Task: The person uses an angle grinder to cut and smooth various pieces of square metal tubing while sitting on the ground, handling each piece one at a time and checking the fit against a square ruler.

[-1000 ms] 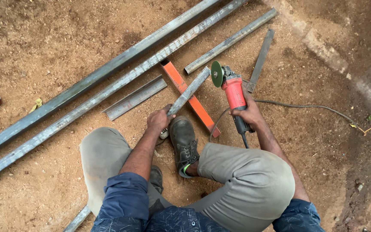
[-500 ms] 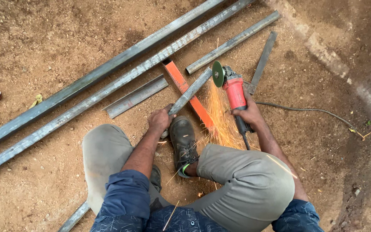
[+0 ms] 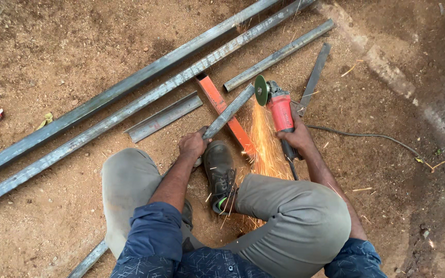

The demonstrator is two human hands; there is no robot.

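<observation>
1. The fingers of the left hand point(image 3: 192, 144) were wrapped tight around the near end of a short grey steel bar point(image 3: 228, 111), which slanted up and away toward the grinder's disc.
2. The right hand point(image 3: 297, 138) was closed around the body of a red angle grinder point(image 3: 280, 109), its green disc point(image 3: 260, 90) meeting the far end of the bar.
3. Orange sparks point(image 3: 264, 144) sprayed back toward the person's bent knee.
4. A dark shoe point(image 3: 220, 172) stood just beside the left hand, under the bar's near end.
5. An orange-painted bar point(image 3: 226, 114) lay on the dirt beneath the held bar, crossing it.
6. Two long steel lengths point(image 3: 130, 100) lay side by side farther off on the ground.
7. The grinder's cable point(image 3: 377, 136) trailed away to the right.
</observation>
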